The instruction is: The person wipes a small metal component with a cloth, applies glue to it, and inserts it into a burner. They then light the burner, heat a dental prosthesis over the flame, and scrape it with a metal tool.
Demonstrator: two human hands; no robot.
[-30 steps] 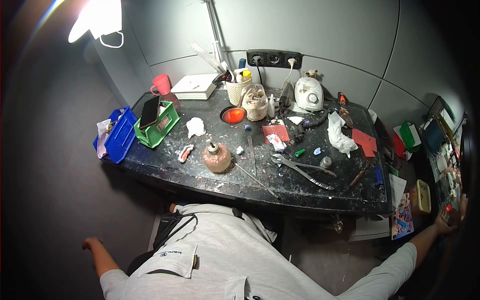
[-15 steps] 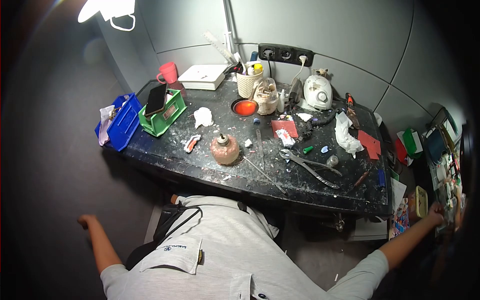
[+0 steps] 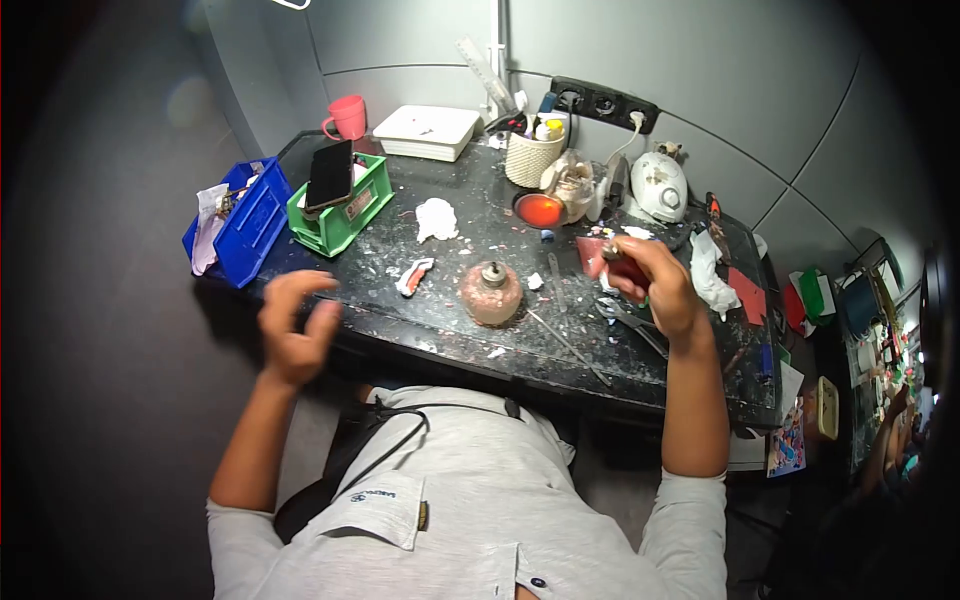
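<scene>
My left hand [image 3: 292,325] hangs in the air off the table's front left edge, fingers curved and apart, with nothing in it. Over the right half of the table, my right hand [image 3: 660,285] is closed round a small dark red lighter [image 3: 622,268] with a metal top; the fingers partly hide it. Between the hands stands a round glass spirit lamp [image 3: 491,295] with pinkish contents and a metal wick holder. Beside it lie a thin metal tool [image 3: 568,346] and a red-and-white dental piece [image 3: 414,277]. Metal pliers [image 3: 635,325] lie partly behind my right wrist.
A green bin [image 3: 345,215] with a phone [image 3: 330,176] on it and a blue bin [image 3: 240,225] stand left. Farther back are a pink mug [image 3: 346,118], a white tray [image 3: 427,132], a tool cup [image 3: 534,160] and a white machine [image 3: 659,188]. Another person's arm [image 3: 880,440] shows far right.
Both hands have come up from the sides. My right hand left the cluttered area at far right and now holds the lighter over the table. The view has shifted slightly.
</scene>
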